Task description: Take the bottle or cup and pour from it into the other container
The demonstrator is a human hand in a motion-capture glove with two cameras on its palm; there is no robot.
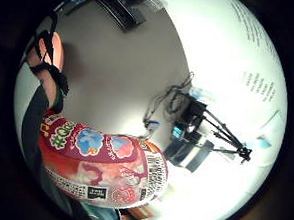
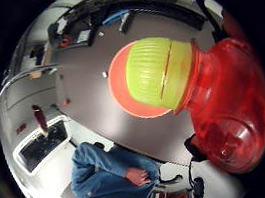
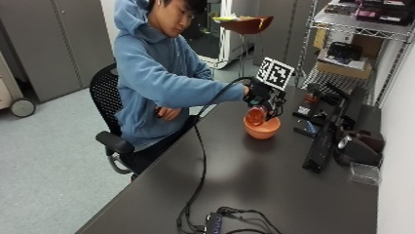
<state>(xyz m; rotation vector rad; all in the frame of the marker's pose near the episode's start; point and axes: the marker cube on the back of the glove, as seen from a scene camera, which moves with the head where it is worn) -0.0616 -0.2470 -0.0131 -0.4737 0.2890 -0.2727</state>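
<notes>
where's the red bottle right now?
In the outside view the red bottle is held in the gloved right hand, tipped over the orange bowl on the dark table; its yellow-green cap is still on.

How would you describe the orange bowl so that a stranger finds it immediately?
Look at the long dark table where the person sits. The orange bowl stands on it directly below the gloved right hand, which holds a red bottle tilted over it. It is the only round, bright orange thing among black equipment.
</notes>
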